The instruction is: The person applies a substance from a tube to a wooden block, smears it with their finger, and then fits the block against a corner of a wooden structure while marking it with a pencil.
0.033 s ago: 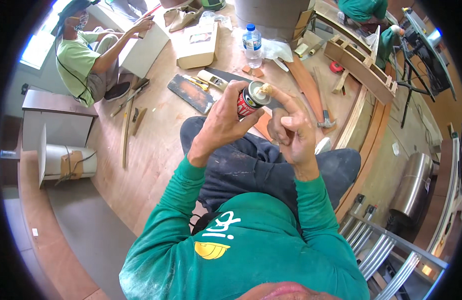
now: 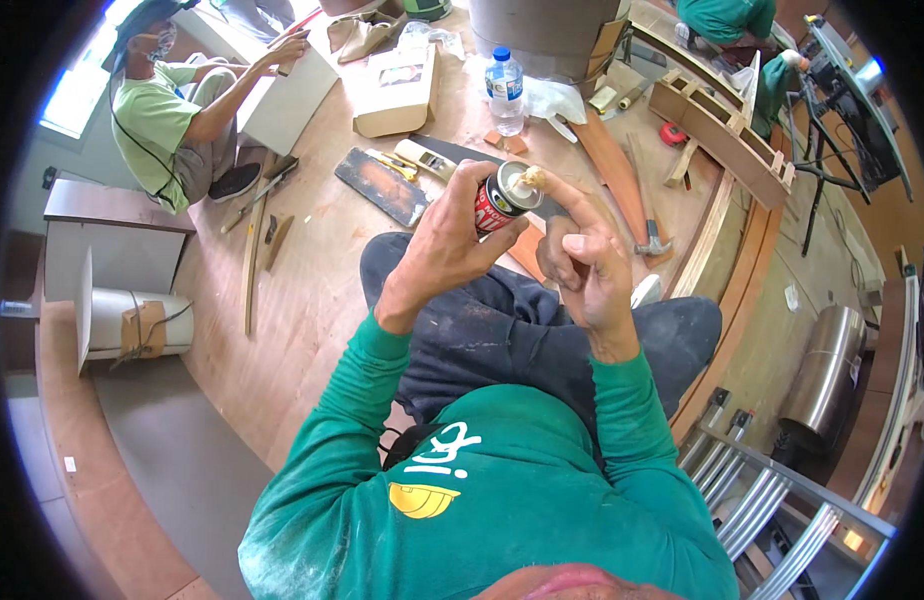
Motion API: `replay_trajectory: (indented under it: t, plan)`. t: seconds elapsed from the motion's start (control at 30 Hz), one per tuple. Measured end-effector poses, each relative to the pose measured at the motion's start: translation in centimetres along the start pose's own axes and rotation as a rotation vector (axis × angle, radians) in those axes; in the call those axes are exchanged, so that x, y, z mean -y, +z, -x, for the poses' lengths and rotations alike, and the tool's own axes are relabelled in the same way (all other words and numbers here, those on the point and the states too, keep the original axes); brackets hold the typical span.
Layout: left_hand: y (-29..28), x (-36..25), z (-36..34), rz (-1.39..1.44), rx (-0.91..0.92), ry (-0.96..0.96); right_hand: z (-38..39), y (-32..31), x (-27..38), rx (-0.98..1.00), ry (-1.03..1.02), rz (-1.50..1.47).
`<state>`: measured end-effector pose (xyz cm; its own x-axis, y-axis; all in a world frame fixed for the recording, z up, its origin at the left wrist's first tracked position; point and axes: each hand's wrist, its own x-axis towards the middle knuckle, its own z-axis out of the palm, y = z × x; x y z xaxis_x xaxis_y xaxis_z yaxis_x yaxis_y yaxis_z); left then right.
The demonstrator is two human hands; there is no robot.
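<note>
Nothing is seen to have shifted since the earlier frame: one small red glue can point(image 2: 500, 203) is still held just above the middle of the frame, the left hand point(image 2: 452, 240) with its fingers closed around it. The right hand point(image 2: 582, 265) is curled, its forefinger laid on the yellowish glue at the can's open top. One water bottle point(image 2: 505, 88), one cardboard box point(image 2: 397, 92) and one hammer point(image 2: 650, 238) lie on the wooden floor point(image 2: 302, 300) beyond. One person in a light green shirt point(image 2: 167, 120) is seated at the upper left.
</note>
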<state>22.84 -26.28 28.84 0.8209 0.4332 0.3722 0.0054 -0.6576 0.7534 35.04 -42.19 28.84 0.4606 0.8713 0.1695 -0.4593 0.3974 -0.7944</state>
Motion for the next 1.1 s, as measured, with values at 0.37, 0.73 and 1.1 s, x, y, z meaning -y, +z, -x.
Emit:
replay_trajectory:
  t: [0.37,0.73,1.1]
  plan:
    - [-0.2,-0.3,-0.2,-0.110,-0.042,0.065,0.7,0.0,1.3,0.008,-0.163,0.801]
    - [-0.7,-0.8,-0.2,-0.043,0.036,-0.035,0.7,0.3,5.8,0.125,-0.488,1.752]
    - [-0.3,1.2,-0.4,0.640,0.184,-0.205,0.4,-1.6,5.1,0.050,0.064,0.015]
